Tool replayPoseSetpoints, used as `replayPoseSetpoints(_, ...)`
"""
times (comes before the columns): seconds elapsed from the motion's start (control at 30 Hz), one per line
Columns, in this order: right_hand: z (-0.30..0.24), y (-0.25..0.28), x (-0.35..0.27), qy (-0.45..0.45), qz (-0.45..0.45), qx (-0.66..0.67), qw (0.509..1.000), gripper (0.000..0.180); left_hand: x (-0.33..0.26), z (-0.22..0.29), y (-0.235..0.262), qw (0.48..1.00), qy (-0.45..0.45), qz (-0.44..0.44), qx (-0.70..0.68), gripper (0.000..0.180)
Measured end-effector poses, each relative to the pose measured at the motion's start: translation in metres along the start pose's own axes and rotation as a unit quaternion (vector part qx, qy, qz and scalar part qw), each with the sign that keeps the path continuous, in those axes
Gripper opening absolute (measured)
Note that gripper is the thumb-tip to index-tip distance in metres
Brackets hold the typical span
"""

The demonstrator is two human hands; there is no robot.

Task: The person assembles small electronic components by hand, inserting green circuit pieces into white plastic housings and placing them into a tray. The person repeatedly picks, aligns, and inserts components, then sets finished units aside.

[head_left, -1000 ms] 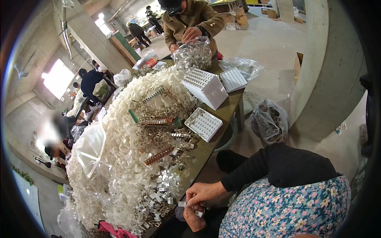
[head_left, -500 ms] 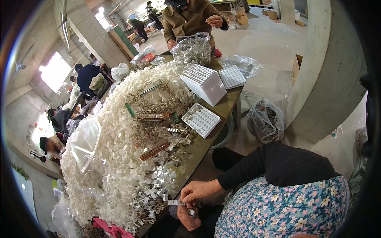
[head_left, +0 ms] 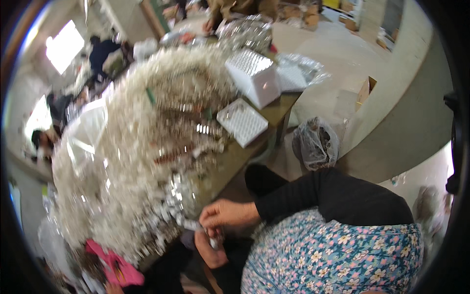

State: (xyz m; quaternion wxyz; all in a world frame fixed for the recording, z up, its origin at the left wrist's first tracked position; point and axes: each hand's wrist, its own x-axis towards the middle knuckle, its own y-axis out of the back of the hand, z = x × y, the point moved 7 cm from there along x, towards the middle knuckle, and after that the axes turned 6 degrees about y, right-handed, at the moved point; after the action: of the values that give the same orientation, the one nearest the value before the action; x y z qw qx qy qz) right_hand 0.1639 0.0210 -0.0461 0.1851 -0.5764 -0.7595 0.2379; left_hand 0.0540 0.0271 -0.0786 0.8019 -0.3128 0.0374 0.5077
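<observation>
Both my hands meet at the table's near edge, blurred by motion. My right hand (head_left: 223, 215), at the end of a black sleeve, pinches a small white tag-like piece (head_left: 192, 225) that points toward the heap. Just below it, my left hand (head_left: 211, 251) is curled, palm side up, around a small whitish, shiny piece (head_left: 214, 242). A dark purple-grey patch (head_left: 188, 239) shows beside the left fingers; I cannot tell what it is. Close by lie several loose white tags (head_left: 164, 218) with metal bits, at the edge of a large heap of whitish plastic pieces (head_left: 112, 171).
A white tray with holes (head_left: 243, 122) and a white box (head_left: 254, 81) stand toward the table's far right. A filled plastic bag (head_left: 317, 143) is on the floor by a pillar (head_left: 406, 112). Pink cloth (head_left: 117, 267) lies lower left, a partial hand beside it. Another person (head_left: 245, 10) sits opposite.
The view has shifted and blurred, so the scene sits further left and the far table higher. My hands stay together in much the same grip. More of the pink cloth shows.
</observation>
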Motion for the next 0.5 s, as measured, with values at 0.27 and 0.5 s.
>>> replayPoseSetpoints(0.27,0.009,0.007,0.001,-0.013,0.032,0.002,0.999,0.015,-0.002,-0.006,0.004,0.996,-0.063,0.035,-0.050,0.028)
replayPoseSetpoints(0.5,0.001,0.001,0.001,0.020,0.047,-0.033,0.998,0.015,-0.004,0.003,0.001,0.992,-0.072,0.017,-0.104,0.026)
